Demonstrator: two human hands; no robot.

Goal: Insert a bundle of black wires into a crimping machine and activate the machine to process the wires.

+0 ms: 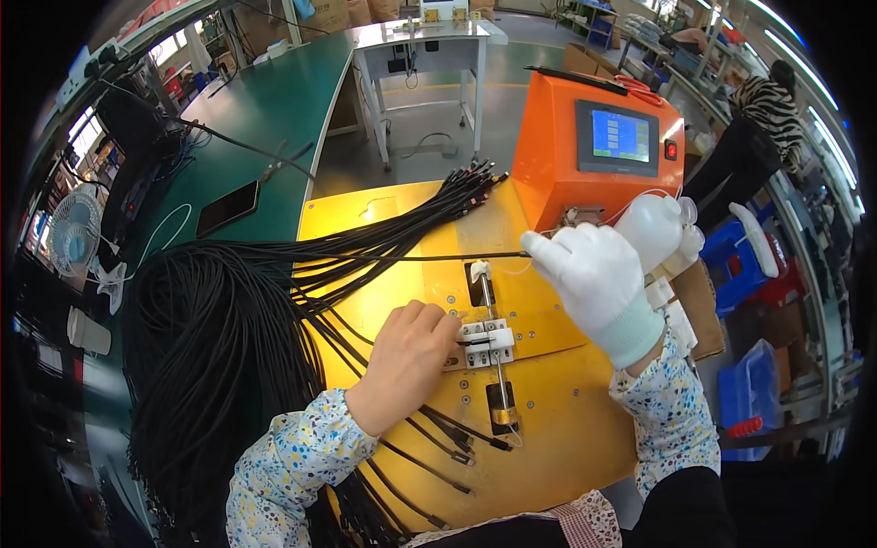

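Observation:
My bare left hand is closed at the left side of a small white clamp block on the yellow machine plate. A thin black cable end runs from its fingertips into the block; the grip itself is partly hidden. My right hand, in a white glove, pinches one black cable near its end, above the plate. That cable stretches left, toward the large heap of black cables. Metal rods with small cylinders meet the block from the far and near sides.
An orange machine housing with a lit screen stands at the far right. Beside my right hand are a white bottle and a cardboard box. A phone and a small fan are on the green table.

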